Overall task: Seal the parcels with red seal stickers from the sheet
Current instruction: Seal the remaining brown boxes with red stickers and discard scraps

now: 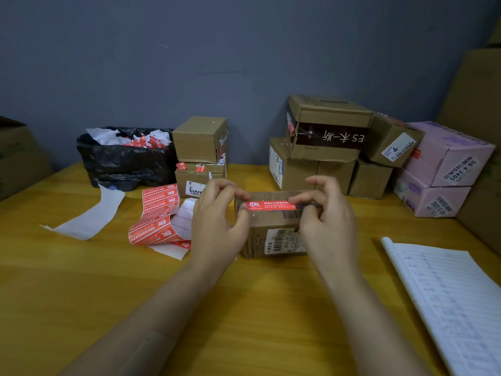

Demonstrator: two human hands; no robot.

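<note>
Red seal sticker [271, 205] is held stretched across the top of a small cardboard parcel [273, 237] on the wooden table [244, 308]; its left end is pinched by the curled left hand [217, 226], its right end by the curled right hand [328, 221]; the sticker sheet [158, 203] is seen just left; stacked boxes [325, 147] are ranged behind.

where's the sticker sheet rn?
Head view, left of centre on the table: the sticker sheet lies just left of the left hand, in front of the two stacked boxes.
</note>
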